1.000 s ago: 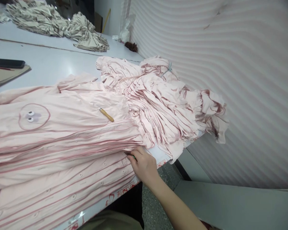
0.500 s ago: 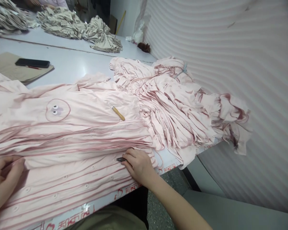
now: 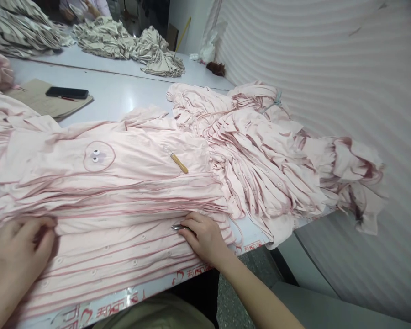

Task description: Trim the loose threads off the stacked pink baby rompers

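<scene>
A stack of pale pink garments (image 3: 133,214) with darker pink trim and small white buttons lies layered along the table's front edge. At the lower left, my left hand (image 3: 27,251) has its fingers curled against the thumb at a garment's edge. My right hand (image 3: 203,235) rests on the front layers, closed around small thread snips (image 3: 178,227); only their pointed metal tips show, aimed left. Farther up the stack lies a seam ripper (image 3: 179,163) with a yellow handle, untouched. Left of it, an outlined face patch (image 3: 99,156) with two eyes decorates the top garment.
More pink garments (image 3: 253,151) are heaped to the right, some overhanging the table edge. A black phone (image 3: 66,92) lies on a notebook (image 3: 37,103). Beige garment piles (image 3: 102,39) stand across the table, near another person (image 3: 85,9). A pale rippled sheet (image 3: 311,68) rises at right.
The view has swung a little left, so things appear farther right. My left hand still sits at the garment's edge, its back turned more upward; my right hand keeps the snips in place.
</scene>
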`<state>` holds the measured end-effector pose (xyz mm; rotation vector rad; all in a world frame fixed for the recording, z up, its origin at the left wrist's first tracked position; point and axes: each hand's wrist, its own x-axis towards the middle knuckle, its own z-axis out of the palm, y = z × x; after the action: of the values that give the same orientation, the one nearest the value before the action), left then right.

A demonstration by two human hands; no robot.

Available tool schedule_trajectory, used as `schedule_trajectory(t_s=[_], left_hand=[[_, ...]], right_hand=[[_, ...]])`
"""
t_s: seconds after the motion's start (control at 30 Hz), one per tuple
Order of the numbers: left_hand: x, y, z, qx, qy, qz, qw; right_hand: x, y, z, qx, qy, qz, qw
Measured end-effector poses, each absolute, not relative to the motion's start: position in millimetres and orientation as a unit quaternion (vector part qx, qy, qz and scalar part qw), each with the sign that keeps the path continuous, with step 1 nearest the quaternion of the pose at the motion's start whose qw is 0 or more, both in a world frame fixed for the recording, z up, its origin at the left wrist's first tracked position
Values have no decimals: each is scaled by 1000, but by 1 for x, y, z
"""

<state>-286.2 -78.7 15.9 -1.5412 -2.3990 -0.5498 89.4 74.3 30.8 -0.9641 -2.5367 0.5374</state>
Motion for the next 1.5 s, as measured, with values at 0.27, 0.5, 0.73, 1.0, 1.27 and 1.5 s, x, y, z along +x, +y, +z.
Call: schedule_trajectory(t_s=[0.27, 0.5, 0.73, 1.0, 1.27, 1.5], left_hand=[[-255, -85, 54, -499, -859, -77, 88], [-258, -104, 47, -477, -860, -168, -70], [-265, -112, 40, -478, -840, -234, -103], [-270, -113, 39, -470, -835, -257, -129], [-277, -122, 39, -458, -825, -282, -177], [-277, -149, 50, -585, -761, -206, -191]], right_hand=[[37, 54, 32, -269, -918, 227, 179], [-15, 32, 31, -195, -942, 206, 178], [-28, 27, 35, -179, -961, 151, 146], [-34, 19, 34, -194, -960, 150, 136], [-30, 18, 31, -267, -924, 220, 163], [-39, 9, 35, -231, -926, 257, 151]])
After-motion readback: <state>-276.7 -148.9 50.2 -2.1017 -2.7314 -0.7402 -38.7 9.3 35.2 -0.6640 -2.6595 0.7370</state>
